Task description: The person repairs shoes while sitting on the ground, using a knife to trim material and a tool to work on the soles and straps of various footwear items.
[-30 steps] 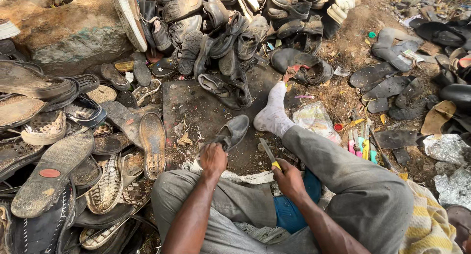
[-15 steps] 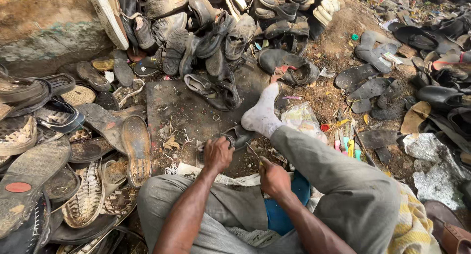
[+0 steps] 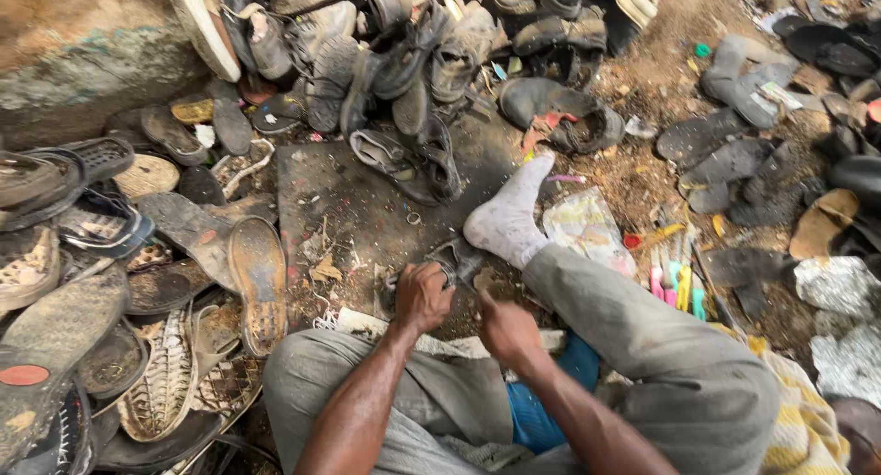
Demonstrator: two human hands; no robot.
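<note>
The left hand [image 3: 420,296] grips the near end of a dark worn shoe [image 3: 456,259] lying on the flat dark board [image 3: 353,200] just before the person's knees. The right hand [image 3: 507,330] is closed beside it; what it holds is hidden. A white-socked foot [image 3: 507,220] touches the shoe's far end. Beyond lies a heap of old shoes [image 3: 413,53].

left hand [image 3: 422,296] covers most of the dark shoe [image 3: 456,259]. right hand [image 3: 507,331] closed, contents not visible. worn soles [image 3: 55,337] cut off at left edge, knee [image 3: 725,411] hides ground behind.
</note>
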